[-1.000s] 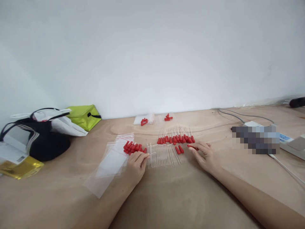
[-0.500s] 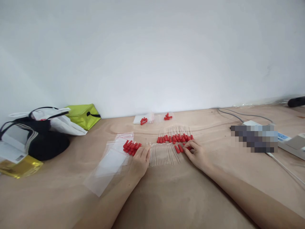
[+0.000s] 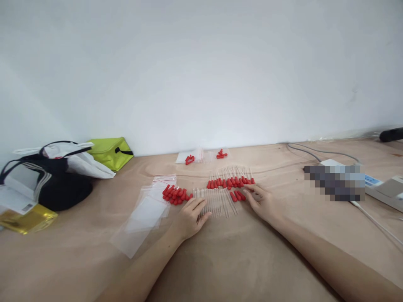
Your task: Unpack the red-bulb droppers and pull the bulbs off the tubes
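Note:
A row of thin clear glass pipette tubes (image 3: 217, 203) lies side by side on the wooden table. My left hand (image 3: 192, 216) rests at the row's left end, fingers over the tubes and thumb apart from them. To the right of the tubes lie three loose red rubber bulbs (image 3: 237, 196). Beside these, my right hand (image 3: 260, 202) is low over the table, its fingers apart and nothing seen in them. Behind the tubes, several droppers (image 3: 229, 182) with red bulbs form another row. A heap of red bulbs (image 3: 174, 194) sits left of my left hand.
Clear zip bags (image 3: 145, 214) lie at the left. Farther back are small bags with red pieces (image 3: 189, 159). A black bag (image 3: 63, 188) and a green bag (image 3: 110, 153) stand far left. At the right are a power strip (image 3: 382, 191) and cables (image 3: 327, 149).
My left hand has shifted right onto the tubes and its thumb has spread. My right hand has drawn slightly right, off the loose bulbs, leaving three bulbs side by side.

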Action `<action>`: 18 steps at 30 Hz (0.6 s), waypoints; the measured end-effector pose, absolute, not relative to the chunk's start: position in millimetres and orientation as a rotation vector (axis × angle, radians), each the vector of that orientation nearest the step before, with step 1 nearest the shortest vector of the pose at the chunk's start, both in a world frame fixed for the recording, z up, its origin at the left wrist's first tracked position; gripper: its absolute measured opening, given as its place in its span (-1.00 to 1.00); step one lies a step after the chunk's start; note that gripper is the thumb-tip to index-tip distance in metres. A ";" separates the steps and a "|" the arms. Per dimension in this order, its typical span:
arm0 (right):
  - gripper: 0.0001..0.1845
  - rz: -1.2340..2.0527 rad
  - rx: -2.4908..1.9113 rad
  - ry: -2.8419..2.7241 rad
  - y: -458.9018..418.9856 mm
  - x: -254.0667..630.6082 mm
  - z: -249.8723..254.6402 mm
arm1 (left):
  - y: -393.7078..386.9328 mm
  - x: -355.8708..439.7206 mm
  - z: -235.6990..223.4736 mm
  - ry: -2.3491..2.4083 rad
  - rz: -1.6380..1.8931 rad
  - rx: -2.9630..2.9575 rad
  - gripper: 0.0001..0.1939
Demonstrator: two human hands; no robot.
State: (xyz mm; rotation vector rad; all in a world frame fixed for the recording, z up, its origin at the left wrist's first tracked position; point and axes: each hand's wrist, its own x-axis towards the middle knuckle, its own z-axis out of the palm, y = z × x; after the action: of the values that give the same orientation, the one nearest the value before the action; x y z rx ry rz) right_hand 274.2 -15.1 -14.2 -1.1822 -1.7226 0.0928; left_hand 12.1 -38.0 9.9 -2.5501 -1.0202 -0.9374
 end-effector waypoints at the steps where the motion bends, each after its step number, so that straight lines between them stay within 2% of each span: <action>1: -0.78 0.038 -1.200 -1.740 -11.9 277.7 -12.3 | -38.5 11.5 9.8 -1.023 -0.929 -2.562 -0.73; 5: -0.80 -0.185 -1.307 -1.847 0.9 287.9 -1.9 | -39.0 9.0 10.2 -1.044 -0.906 -2.609 -0.64; 10: -0.78 -0.301 -1.346 -1.981 12.8 287.6 2.0 | -39.1 7.6 15.3 -1.122 -0.819 -2.620 -0.57; 15: -0.86 -0.321 -1.298 -2.040 20.6 287.1 -6.4 | -39.6 8.1 21.3 -1.164 -0.792 -2.604 -0.61; 18: -0.83 -0.329 -1.256 -1.978 20.6 288.1 -8.7 | -39.8 8.4 22.7 -1.186 -0.790 -2.597 -0.62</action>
State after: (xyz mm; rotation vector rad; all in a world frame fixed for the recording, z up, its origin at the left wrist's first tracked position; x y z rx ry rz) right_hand 288.1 20.6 -8.7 -1.2556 -1.9785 -0.3292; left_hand 8.4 -39.8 22.7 -2.5969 -1.1856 -0.7898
